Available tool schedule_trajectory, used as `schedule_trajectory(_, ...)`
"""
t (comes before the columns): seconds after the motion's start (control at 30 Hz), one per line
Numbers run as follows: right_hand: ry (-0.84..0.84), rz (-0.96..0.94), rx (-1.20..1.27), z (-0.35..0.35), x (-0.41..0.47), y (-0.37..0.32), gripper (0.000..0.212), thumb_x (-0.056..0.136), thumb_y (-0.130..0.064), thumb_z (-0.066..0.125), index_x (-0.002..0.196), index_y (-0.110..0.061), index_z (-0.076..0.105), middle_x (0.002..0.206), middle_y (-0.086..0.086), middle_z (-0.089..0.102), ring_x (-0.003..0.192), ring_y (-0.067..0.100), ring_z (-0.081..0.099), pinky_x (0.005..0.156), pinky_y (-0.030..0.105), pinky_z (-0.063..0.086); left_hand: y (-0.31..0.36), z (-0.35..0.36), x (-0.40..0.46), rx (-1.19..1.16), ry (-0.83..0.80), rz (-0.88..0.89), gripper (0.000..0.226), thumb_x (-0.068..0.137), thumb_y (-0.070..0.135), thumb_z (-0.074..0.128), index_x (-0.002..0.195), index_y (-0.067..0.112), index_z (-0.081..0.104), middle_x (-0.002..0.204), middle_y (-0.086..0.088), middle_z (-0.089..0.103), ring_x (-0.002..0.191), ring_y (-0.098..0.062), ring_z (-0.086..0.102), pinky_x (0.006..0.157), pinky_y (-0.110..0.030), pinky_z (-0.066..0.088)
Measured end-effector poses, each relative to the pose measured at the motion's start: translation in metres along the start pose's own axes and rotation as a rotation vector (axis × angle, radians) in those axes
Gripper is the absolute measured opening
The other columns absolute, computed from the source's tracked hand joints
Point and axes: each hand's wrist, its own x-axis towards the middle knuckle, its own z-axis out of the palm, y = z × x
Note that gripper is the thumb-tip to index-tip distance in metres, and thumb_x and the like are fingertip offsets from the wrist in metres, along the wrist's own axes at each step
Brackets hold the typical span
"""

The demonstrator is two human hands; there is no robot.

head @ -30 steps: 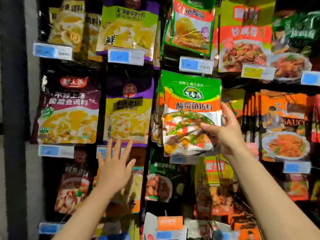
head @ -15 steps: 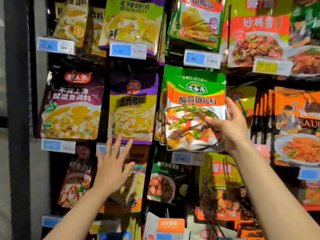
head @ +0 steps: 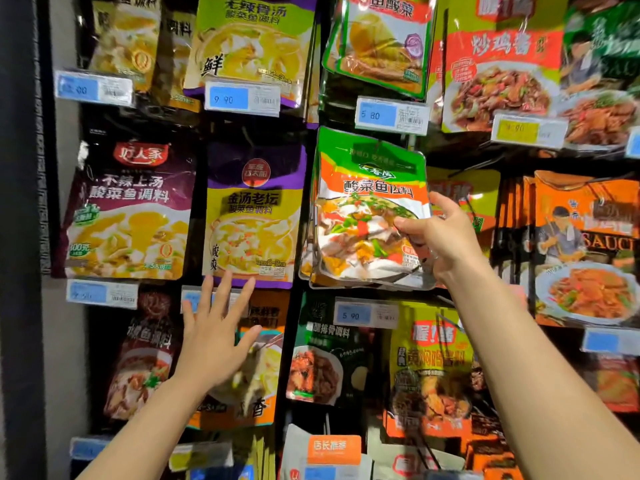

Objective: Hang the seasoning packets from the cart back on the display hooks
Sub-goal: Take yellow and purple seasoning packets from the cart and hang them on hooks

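Up against the hanging display, my right hand [head: 446, 237] pinches the green-and-orange seasoning packet [head: 367, 206] at its right edge, thumb on the front face and fingers [head: 446, 202] curled behind it. That packet sits in the middle row, tilted a little, at the front of a stack of like packets, just below the 5.80 price tag [head: 391, 116]. I cannot tell whether its top hole is on a hook. My left hand [head: 214, 337] hovers lower and to the left, fingers spread straight and holding nothing, its fingertips just below the purple-and-yellow packet [head: 254, 213]. A dark maroon packet [head: 128, 209] hangs further left.
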Motion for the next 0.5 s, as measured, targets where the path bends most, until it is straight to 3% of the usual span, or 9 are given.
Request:
schedule_trajectory(0.07,0.014,-0.048,-0.047,0.008,0.001,0.007,0.082,0.075,0.000,0.079,0.145,-0.021,0.042,0.124,0.004,0.064,0.099,0.019,0.065,0.075,0.032,0.054,0.001,0.000,-0.001,0.003,0.001,-0.002,0.067,0.088,0.078,0.010,0.147,0.057,-0.014,0.164,0.004,-0.005,0.146,-0.009,-0.030,0.111,-0.062,-0.003)
schedule_trajectory(0.13,0.068,-0.158,-0.290,0.014,0.001,0.020,0.089,0.075,-0.013,0.082,0.149,-0.027,0.034,0.137,0.003,0.056,0.116,0.023,0.059,0.094,0.042,0.051,0.001,0.000,-0.001,0.005,0.006,-0.002,0.067,0.088,0.079,0.003,0.148,0.056,-0.014,0.164,0.005,-0.005,0.146,-0.010,-0.029,0.111,-0.061,-0.004)
schedule_trajectory(0.23,0.164,-0.331,-0.862,0.024,-0.010,0.038,0.095,0.084,-0.042,0.072,0.155,-0.035,0.010,0.162,0.005,0.010,0.147,0.030,0.020,0.116,0.051,0.026,0.000,0.002,-0.001,0.032,0.019,0.010,0.067,0.091,0.075,0.006,0.152,0.051,-0.008,0.165,0.005,-0.003,0.148,-0.013,-0.024,0.109,-0.064,0.001)
schedule_trajectory(0.33,0.055,-0.522,-1.144,0.039,-0.014,0.047,0.092,0.084,-0.063,0.061,0.154,-0.041,0.007,0.164,0.001,-0.009,0.151,0.028,-0.009,0.119,0.058,0.005,-0.001,0.004,-0.001,0.045,0.017,0.009,0.068,0.093,0.073,0.010,0.154,0.046,-0.003,0.165,0.007,-0.007,0.150,-0.017,-0.020,0.110,-0.065,0.003)
schedule_trajectory(0.4,-0.065,-0.513,-1.237,0.048,-0.008,0.054,0.094,0.083,-0.067,0.059,0.154,-0.041,0.003,0.164,0.000,-0.012,0.150,0.029,-0.014,0.118,0.059,0.003,0.000,0.006,-0.001,0.042,0.020,0.006,0.069,0.093,0.073,0.012,0.155,0.045,-0.001,0.165,0.007,-0.010,0.151,-0.019,-0.017,0.111,-0.066,0.003)
schedule_trajectory(0.5,-0.067,-0.480,-1.239,0.058,0.005,0.063,0.095,0.085,-0.062,0.061,0.155,-0.039,0.002,0.164,0.002,-0.014,0.149,0.031,-0.017,0.119,0.059,0.007,-0.001,0.008,-0.001,0.048,0.015,-0.002,0.069,0.093,0.072,0.014,0.155,0.045,-0.002,0.165,0.008,-0.012,0.151,-0.021,-0.016,0.111,-0.065,0.001)
